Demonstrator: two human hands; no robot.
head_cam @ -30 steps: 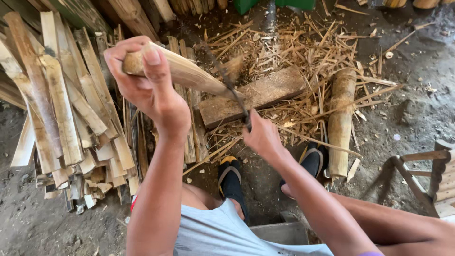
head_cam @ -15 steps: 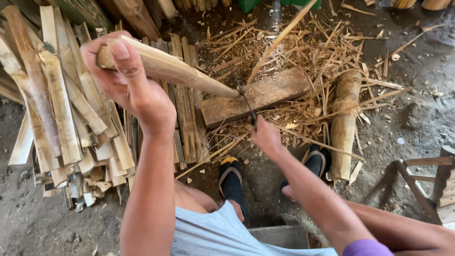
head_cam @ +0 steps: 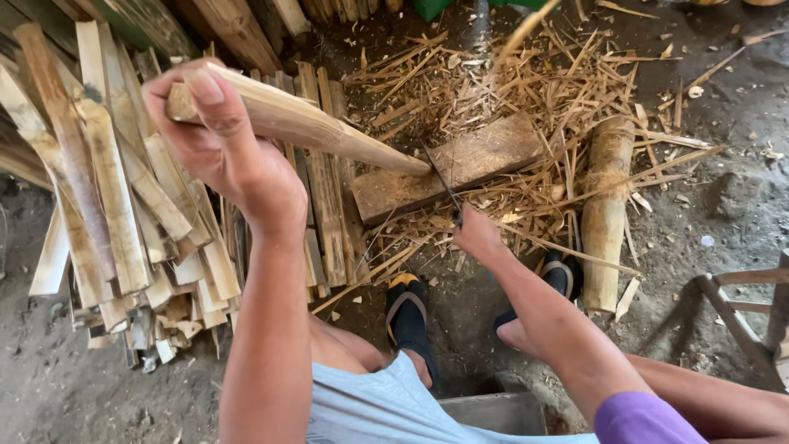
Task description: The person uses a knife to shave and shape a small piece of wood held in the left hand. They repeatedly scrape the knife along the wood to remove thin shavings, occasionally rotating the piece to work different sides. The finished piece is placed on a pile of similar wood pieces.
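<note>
The bamboo stave [head_cam: 304,123] is being held slanted, its upper end in the left hand [head_cam: 218,140] and its lower tip resting on the flat wooden block [head_cam: 460,164] that is lying on the floor. The fingers [head_cam: 205,90] of the left hand are wrapping tightly around the thick end, thumb pressing on top. The right hand [head_cam: 477,234] is closing around the handle of a dark blade [head_cam: 440,177], which is meeting the stave close to its tip; the fingers there are mostly hidden from above, so only a closed grip can be told.

Judging by how things are lying, much of the work is looking done: a deep litter of thin shavings [head_cam: 526,82] is covering the ground around the block, and a stack of split staves [head_cam: 123,197] is lying beside the left arm. The stave in hand is still looking thick along most of its length, so shaving seems to be remaining on it.

The surface is a bare dirt floor [head_cam: 723,189], dusty and grey. A short round log [head_cam: 604,205] is lying to the right of the block, and part of a wooden frame [head_cam: 740,304] is showing at the right edge. The person's feet are in dark sandals [head_cam: 407,312], planted just below the block.
</note>
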